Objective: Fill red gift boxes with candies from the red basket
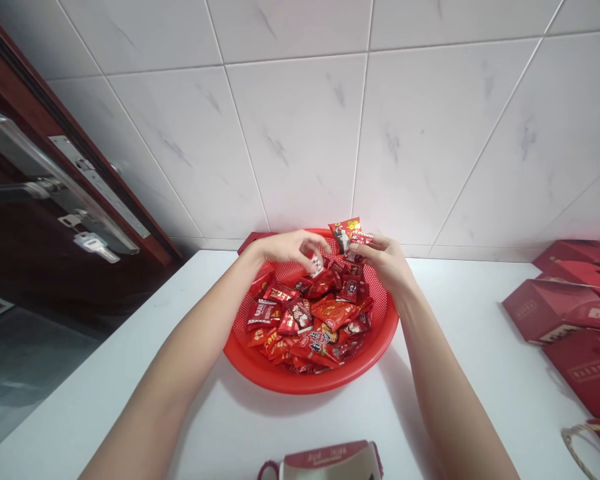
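Observation:
A red plastic basket with perforated sides holds a heap of small red and dark-red snack packets. Over its back left part, my left hand has its fingers curled on a small packet with a white and red checked edge, just above the heap. My right hand is at the basket's back right rim. Between its thumb and fingers it grips snack packets, among them a red one with a yellow and dark print that sticks up above the rim.
A dark-red cardboard box with a cord handle stands at the white table's near edge, partly cut off. Several similar boxes crowd the right side. A tiled wall runs behind; a door with keys is at left.

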A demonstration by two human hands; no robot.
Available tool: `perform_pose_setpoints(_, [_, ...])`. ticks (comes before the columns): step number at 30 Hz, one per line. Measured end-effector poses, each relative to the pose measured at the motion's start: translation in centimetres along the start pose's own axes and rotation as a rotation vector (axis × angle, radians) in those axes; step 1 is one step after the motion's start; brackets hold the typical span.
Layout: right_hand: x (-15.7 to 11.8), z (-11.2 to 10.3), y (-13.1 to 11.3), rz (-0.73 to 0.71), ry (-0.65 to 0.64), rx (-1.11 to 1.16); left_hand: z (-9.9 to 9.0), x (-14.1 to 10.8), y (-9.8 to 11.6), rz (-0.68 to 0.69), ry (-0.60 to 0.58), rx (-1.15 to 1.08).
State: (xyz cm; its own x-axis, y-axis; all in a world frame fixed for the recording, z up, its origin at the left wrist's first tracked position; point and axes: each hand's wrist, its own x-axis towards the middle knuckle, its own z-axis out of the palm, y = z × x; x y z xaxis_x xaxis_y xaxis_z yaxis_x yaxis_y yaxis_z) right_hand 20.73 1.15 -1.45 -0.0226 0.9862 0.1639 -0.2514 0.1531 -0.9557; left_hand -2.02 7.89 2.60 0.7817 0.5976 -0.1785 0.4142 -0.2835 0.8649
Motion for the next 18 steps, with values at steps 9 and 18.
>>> perform_pose_setpoints(9, [-0.1,0.2,-0.3,0.000,-0.018,-0.001,1.0,0.2,1.4,0.189,0.395,-0.254])
perform_pose_setpoints(18, [0.0,-0.1,-0.1,0.043,-0.020,-0.067,1.5,0.8,1.1,0.258,0.389,-0.296])
